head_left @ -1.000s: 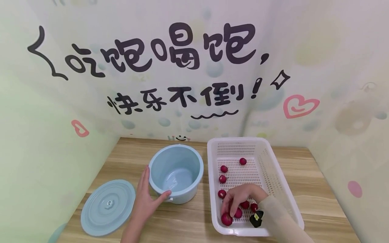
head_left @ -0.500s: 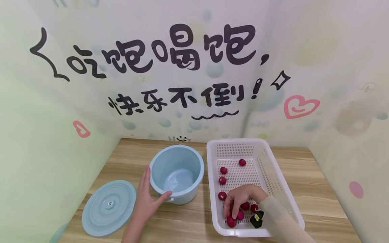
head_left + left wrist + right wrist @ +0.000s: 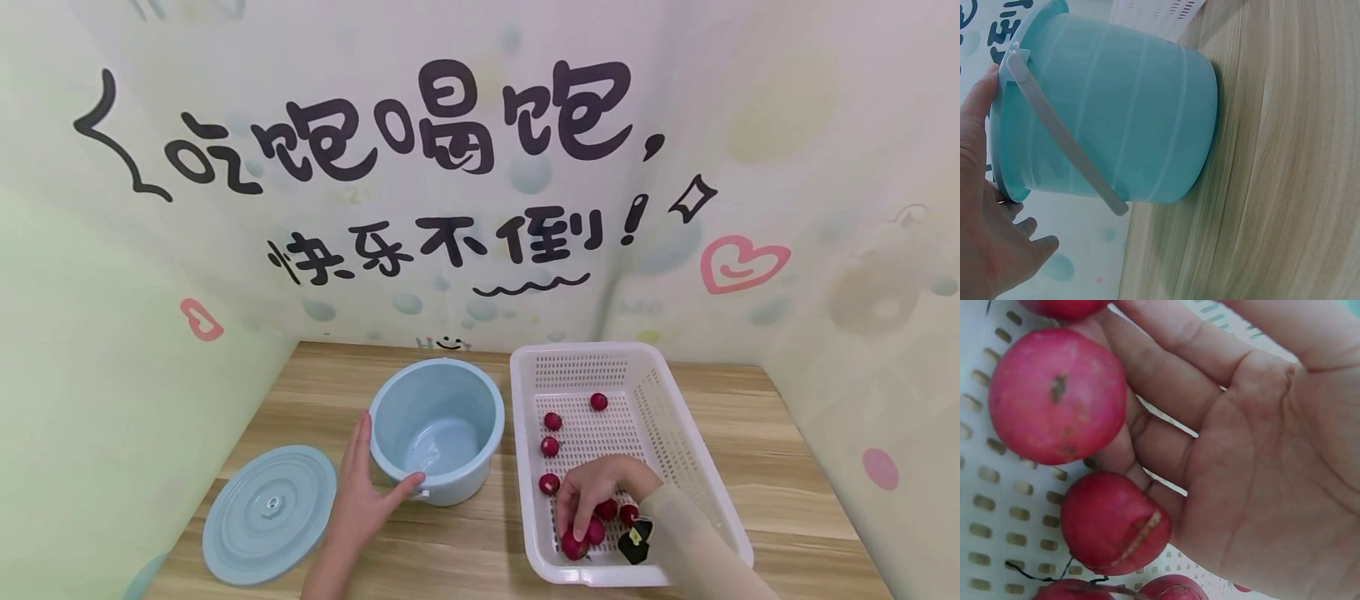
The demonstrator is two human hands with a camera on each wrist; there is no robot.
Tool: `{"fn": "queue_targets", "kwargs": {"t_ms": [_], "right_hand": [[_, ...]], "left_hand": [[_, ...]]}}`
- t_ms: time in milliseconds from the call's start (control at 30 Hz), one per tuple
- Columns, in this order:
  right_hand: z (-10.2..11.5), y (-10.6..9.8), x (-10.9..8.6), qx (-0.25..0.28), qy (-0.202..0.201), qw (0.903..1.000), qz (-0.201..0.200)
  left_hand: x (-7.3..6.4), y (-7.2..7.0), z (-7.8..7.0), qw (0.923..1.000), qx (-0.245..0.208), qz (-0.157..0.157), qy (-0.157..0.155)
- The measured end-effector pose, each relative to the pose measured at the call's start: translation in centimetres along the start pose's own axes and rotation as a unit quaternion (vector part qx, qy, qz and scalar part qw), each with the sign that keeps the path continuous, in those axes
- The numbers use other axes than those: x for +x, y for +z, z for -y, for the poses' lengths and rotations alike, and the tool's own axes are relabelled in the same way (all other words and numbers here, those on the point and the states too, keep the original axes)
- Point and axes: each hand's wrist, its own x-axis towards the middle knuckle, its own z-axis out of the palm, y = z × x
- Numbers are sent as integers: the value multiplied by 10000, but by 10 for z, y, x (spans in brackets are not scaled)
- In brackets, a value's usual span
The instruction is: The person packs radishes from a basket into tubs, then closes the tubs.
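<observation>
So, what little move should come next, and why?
Probably lift the radish at the right grip out of the basket, towards the bucket. That grip seems to pinch it already, the left grip touches the bucket's rim, and the bucket stands uncovered, with the lid lying off to one side.

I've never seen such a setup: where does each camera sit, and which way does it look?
Head: worn on the head, facing forward and down at a round light-blue plastic bucket and white perforated plastic basket; the left hand and right hand show.
Left wrist: worn there, facing the bucket's outer side; the left hand shows.
Right wrist: worn there, facing round red radishes in the basket; the right hand shows.
Head and left wrist share the bucket and basket.
</observation>
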Motion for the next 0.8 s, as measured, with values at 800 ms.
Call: {"fn": "queue_targets", "kwargs": {"t_ms": [800], "right_hand": [[-1, -14, -21, 287, -1232, 9854, -1137]], "left_hand": [[0, 1, 2, 10000, -18, 5, -47]]}}
